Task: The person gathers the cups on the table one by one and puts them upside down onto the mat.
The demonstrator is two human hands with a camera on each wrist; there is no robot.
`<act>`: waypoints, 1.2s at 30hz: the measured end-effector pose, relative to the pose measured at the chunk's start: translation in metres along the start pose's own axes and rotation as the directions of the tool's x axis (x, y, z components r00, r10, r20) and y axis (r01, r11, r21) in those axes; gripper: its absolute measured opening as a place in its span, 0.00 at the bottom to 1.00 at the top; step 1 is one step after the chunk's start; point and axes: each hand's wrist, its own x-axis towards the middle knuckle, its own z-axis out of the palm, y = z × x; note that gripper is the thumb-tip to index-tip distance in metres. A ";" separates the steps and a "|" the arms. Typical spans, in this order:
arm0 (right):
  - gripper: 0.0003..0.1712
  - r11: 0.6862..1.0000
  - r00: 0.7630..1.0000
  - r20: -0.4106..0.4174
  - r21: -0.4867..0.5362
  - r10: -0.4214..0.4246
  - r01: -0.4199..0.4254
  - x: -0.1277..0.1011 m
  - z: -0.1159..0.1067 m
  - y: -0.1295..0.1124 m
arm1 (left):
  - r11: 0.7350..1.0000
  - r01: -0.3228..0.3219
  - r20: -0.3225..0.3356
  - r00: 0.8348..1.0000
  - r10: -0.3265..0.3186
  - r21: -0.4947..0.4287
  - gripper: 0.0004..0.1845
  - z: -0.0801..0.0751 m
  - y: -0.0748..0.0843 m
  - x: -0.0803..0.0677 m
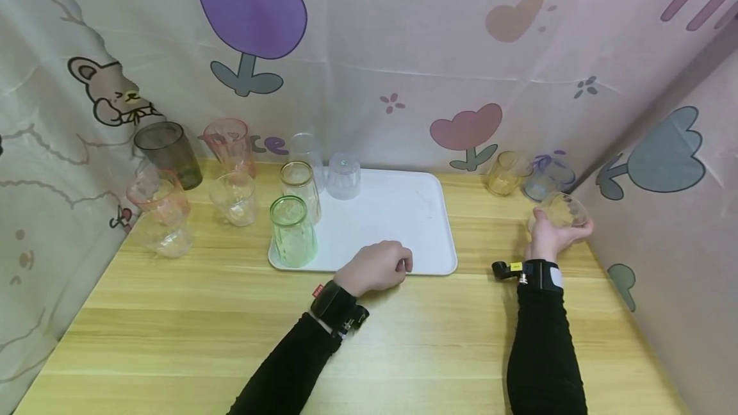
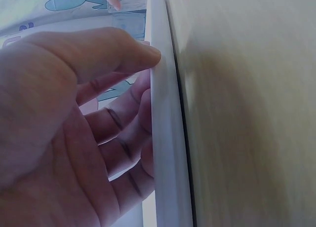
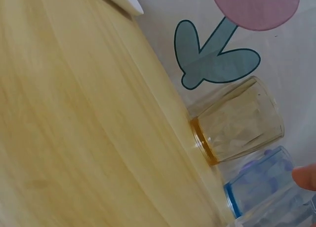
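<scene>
One amber cup (image 1: 560,211), light, rigid and likely slippery, is gripped around its wall by the right hand (image 1: 552,235); the left hand (image 1: 377,266) pinches the near rim of the white tray (image 1: 403,210).

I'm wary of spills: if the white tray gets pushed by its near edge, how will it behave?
The white tray looks thin and flat, so it probably slides easily on the smooth wooden table. The tall green cup near its corner might wobble or tip.

A pale wooden tabletop (image 1: 190,332) backs onto a pastel printed curtain (image 1: 403,37). At its left stand 1 dark grey plastic cup (image 1: 168,152), 2 pink tumblers (image 1: 229,143) and 2 clear glasses (image 1: 234,198). At the right, an amber cup (image 3: 237,123) sits just beside a blue cup (image 3: 261,185), both upside down.
</scene>
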 end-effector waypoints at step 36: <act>0.37 0.969 0.924 0.371 0.245 -0.090 -0.004 -0.074 0.048 -0.038 | 0.999 -0.015 -0.023 1.000 0.016 0.039 0.07 -0.001 -0.003 -0.002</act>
